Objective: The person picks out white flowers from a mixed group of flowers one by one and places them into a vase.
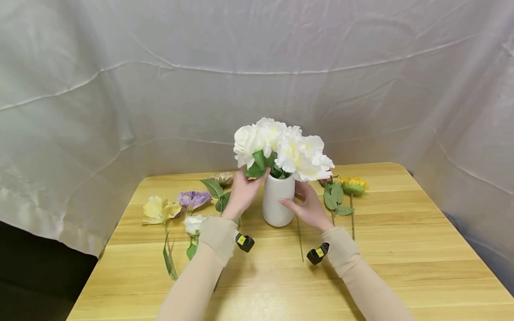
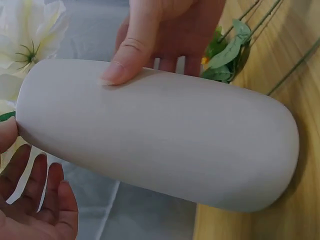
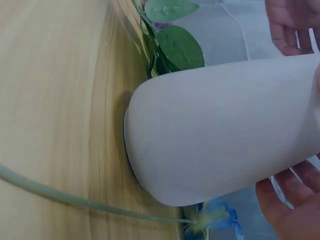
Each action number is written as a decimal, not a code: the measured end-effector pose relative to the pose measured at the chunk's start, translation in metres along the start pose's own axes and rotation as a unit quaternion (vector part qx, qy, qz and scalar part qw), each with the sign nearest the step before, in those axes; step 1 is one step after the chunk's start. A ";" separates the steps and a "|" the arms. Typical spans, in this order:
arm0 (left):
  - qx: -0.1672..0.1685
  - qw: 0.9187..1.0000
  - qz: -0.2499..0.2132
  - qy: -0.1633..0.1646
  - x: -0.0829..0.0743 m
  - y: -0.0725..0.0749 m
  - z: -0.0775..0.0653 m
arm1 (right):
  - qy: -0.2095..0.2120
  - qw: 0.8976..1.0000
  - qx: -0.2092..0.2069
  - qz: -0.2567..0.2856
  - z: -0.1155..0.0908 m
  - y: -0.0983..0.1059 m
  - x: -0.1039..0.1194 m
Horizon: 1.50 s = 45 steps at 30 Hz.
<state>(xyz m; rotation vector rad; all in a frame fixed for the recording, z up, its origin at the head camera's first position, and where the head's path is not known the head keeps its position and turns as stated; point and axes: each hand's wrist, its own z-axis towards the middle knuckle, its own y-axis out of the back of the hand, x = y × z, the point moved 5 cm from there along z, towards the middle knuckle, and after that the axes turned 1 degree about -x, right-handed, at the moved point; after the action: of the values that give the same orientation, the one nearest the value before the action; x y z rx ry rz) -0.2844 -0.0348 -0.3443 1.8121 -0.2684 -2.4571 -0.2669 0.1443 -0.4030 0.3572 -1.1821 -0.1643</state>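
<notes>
A white vase (image 1: 278, 203) stands at the middle of the wooden table with several large white flowers (image 1: 299, 154) and green leaves (image 1: 257, 169) rising from its mouth. My right hand (image 1: 307, 207) grips the vase's right side, its thumb laid across the front and the fingers reaching behind. At the upper left of the vase, my left hand (image 1: 245, 191) is held beside the rim under the leaves. In the left wrist view the left thumb (image 2: 7, 134) is right at the rim, while the other fingers (image 2: 37, 182) bend loosely away from the vase.
Left on the table (image 1: 401, 267) lie a yellow flower (image 1: 160, 209), a purple flower (image 1: 194, 199), a small white flower (image 1: 194, 224) and a pale one (image 1: 223, 178). To the right lies a sunflower (image 1: 354, 185) beside leafy stems. A blue flower (image 3: 212, 220) lies beyond the vase base.
</notes>
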 end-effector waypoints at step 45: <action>0.038 0.889 0.451 -0.060 0.048 0.082 -0.075 | -0.075 0.993 -0.093 0.018 -0.029 -0.007 0.027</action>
<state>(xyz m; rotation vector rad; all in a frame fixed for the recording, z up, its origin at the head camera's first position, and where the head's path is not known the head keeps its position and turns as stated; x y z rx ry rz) -0.2306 -0.1304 -0.3955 1.1283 -0.9688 -1.8678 -0.2296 0.1343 -0.3916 0.1626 -1.3093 -0.2713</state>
